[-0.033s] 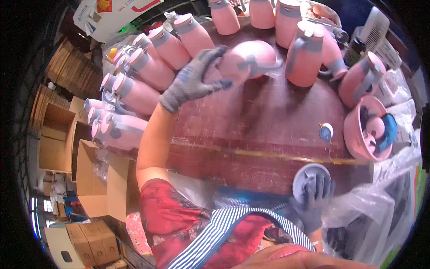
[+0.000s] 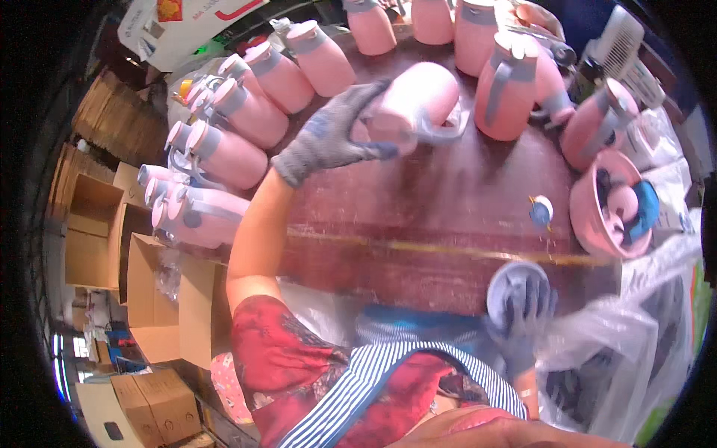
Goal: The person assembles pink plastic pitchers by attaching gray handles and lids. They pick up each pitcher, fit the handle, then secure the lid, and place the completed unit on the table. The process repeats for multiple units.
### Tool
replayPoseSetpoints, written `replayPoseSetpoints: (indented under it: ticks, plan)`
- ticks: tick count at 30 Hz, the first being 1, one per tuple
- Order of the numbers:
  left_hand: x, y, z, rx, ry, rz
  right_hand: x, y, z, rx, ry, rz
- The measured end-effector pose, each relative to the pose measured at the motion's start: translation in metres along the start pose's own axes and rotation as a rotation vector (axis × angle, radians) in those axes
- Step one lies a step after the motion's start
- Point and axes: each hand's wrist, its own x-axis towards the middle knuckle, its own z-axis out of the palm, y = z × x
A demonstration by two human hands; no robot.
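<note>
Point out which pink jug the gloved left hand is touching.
The pink jug lying on its side mid-table, grey handle facing up, under the left hand. The other jugs sit around the table's edges, untouched.
</note>
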Motion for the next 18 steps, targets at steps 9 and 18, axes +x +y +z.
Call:
replayPoseSetpoints:
  ticks: [9, 18]
  plan:
    - [-0.035, 0.066, 0.121, 0.663, 0.073, 0.145, 0.0, -0.017, -0.014, -0.101, -0.126, 0.139]
    - [-0.095, 0.098, 0.219, 0.831, -0.164, -0.123, -0.018, -0.012, -0.005, -0.081, -0.084, 0.149]
